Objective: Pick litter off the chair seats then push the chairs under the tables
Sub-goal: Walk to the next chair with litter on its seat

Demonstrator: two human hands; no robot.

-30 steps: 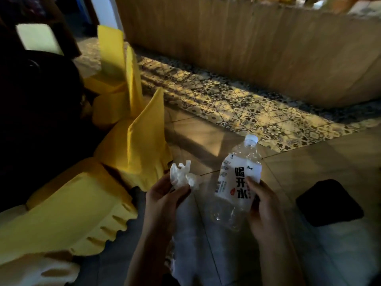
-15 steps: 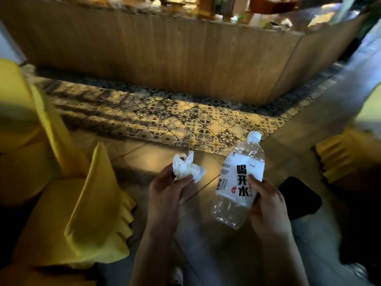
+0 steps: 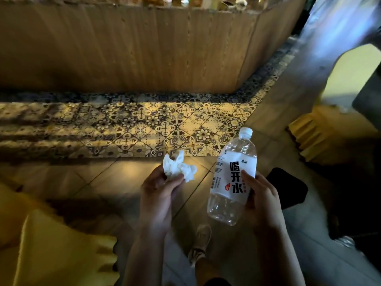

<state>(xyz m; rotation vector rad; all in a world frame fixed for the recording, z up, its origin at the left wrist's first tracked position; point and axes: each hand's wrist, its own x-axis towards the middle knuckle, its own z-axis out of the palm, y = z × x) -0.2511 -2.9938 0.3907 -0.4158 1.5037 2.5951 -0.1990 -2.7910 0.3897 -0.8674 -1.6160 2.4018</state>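
Observation:
My left hand [image 3: 158, 195] is closed around a crumpled white tissue [image 3: 179, 169] that sticks out above the fingers. My right hand [image 3: 261, 199] grips a clear plastic water bottle [image 3: 233, 178] with a white cap and a white label with black characters; it is tilted slightly to the right. Both are held in front of me above the floor. A yellow-covered chair [image 3: 57, 250] shows at the lower left. Another yellow-covered chair [image 3: 321, 137] stands at the right edge.
A wooden panelled counter [image 3: 144, 48] runs across the back, with a band of patterned tiles [image 3: 144, 120] at its foot. A dark flat object [image 3: 288, 188] lies on the floor behind my right hand. My shoe [image 3: 201, 242] is below, on plain floor tiles.
The view has swung to the right: the yellow chairs slid off to the left and the counter corner and a right-hand chair came in. Both hands keep their hold on tissue and bottle.

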